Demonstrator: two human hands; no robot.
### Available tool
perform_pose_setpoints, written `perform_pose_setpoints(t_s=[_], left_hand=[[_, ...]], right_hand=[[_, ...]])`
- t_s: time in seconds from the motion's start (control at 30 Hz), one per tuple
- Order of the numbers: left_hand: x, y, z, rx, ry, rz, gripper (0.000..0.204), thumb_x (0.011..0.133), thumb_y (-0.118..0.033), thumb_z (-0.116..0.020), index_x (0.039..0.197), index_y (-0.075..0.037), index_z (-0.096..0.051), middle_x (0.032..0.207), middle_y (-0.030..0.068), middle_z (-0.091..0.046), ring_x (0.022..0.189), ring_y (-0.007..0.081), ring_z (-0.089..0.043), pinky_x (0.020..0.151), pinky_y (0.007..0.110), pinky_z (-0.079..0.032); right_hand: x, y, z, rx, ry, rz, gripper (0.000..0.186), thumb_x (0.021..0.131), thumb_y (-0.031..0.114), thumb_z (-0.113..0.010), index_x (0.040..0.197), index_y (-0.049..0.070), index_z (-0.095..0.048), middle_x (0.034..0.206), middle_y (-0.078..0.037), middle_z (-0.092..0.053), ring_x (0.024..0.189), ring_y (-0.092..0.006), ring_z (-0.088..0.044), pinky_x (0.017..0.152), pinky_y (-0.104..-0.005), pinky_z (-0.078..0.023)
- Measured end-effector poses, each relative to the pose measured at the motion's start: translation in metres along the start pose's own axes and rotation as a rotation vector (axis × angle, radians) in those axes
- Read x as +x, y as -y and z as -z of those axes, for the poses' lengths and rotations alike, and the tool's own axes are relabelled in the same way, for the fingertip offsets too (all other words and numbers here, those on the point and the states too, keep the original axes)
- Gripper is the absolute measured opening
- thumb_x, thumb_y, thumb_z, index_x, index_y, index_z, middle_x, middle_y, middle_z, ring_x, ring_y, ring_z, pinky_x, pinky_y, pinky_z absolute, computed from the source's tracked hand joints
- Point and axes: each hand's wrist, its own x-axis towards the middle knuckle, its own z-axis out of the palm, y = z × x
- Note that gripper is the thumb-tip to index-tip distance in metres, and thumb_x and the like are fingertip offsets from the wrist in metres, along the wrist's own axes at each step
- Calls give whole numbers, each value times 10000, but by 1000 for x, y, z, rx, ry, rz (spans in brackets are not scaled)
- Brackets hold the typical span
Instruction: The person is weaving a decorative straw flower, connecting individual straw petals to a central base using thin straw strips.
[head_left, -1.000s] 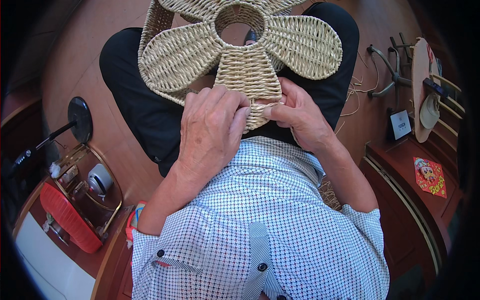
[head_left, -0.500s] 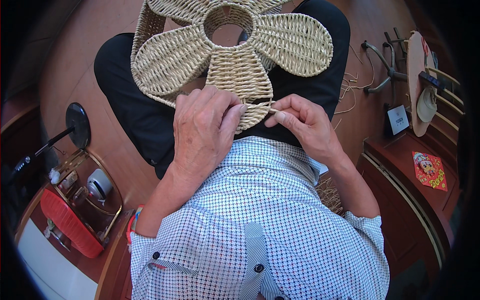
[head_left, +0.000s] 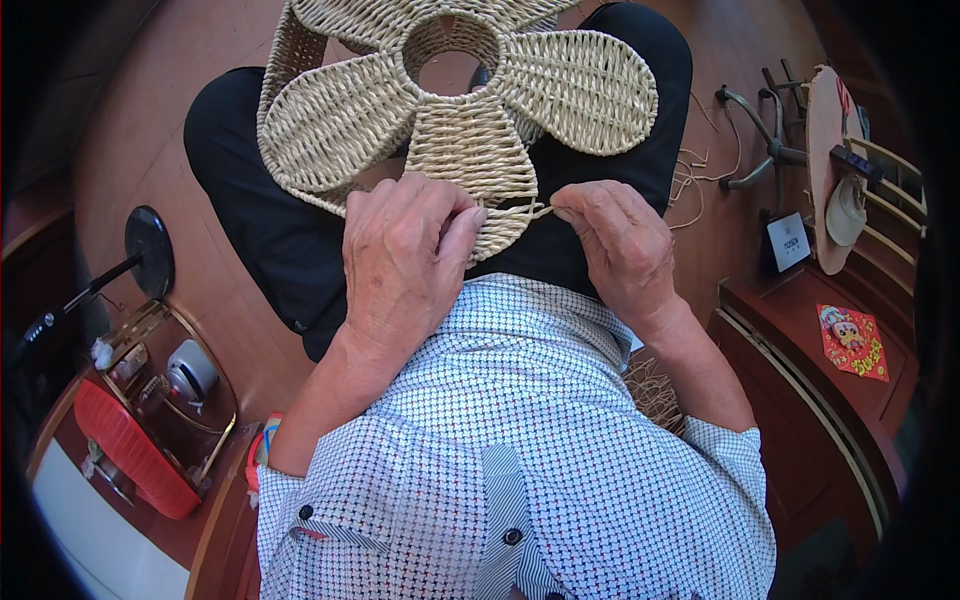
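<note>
Across my lap lies a woven straw-rope piece (head_left: 470, 150) shaped like a flower, with petals around a round hollow centre. My left hand (head_left: 405, 255) is closed on the near petal, thumb and fingers pinching its left part. At that petal's right edge my right hand (head_left: 622, 250) pinches a thin strand of straw cord (head_left: 543, 209) between thumb and fingertips. The strand runs short and taut from the petal to the fingers. A small gap shows in the weave beside it. My left fingertips are hidden behind the petal.
Loose straw cords (head_left: 690, 180) lie on the floor to the right, near a metal chair base (head_left: 770, 140). A bundle of cord (head_left: 655, 395) sits beside my right forearm. Furniture with a red basket (head_left: 130, 450) stands at left, and a wooden cabinet (head_left: 800, 390) at right.
My right hand has turned over, knuckles now up, and drawn slightly right and up with the strand. My left hand keeps its grip on the petal. The view has shifted slightly.
</note>
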Motion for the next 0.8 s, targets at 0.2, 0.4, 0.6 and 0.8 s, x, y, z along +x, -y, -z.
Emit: perform_pose_setpoints(t_s=[0.2,0.4,0.6,0.8], left_hand=[[0,0,-2,-11,-7,-5,102,909,-160,-795,913,-81,-729,788,33,-623,761,223,-593,761,386,-388],[0,0,-2,-3,-1,0,107,902,-162,-802,913,-86,-728,794,30,-625,770,224,-599,760,386,-388],[-1,-2,-2,17,7,15,102,881,-116,-816,933,-84,-735,849,41,-653,816,230,-624,781,389,-419],[2,-3,-12,-162,-90,-93,248,825,-46,-837,1059,-86,-763,961,65,-706,940,262,-678,871,405,-498]], right_hand=[[-9,-7,6,29,32,-49,137,919,14,-771,1051,23,-734,940,-95,-733,846,-268,-721,727,-372,-572],[-12,-1,7,34,21,-5,151,902,16,-787,1044,27,-739,944,-92,-738,848,-259,-726,723,-366,-577],[1,1,-3,74,-23,47,199,869,58,-829,1050,49,-746,991,-78,-723,866,-238,-720,716,-363,-585],[12,6,-6,46,-4,46,207,840,111,-859,1026,82,-774,978,-50,-654,860,-205,-661,709,-340,-569]])
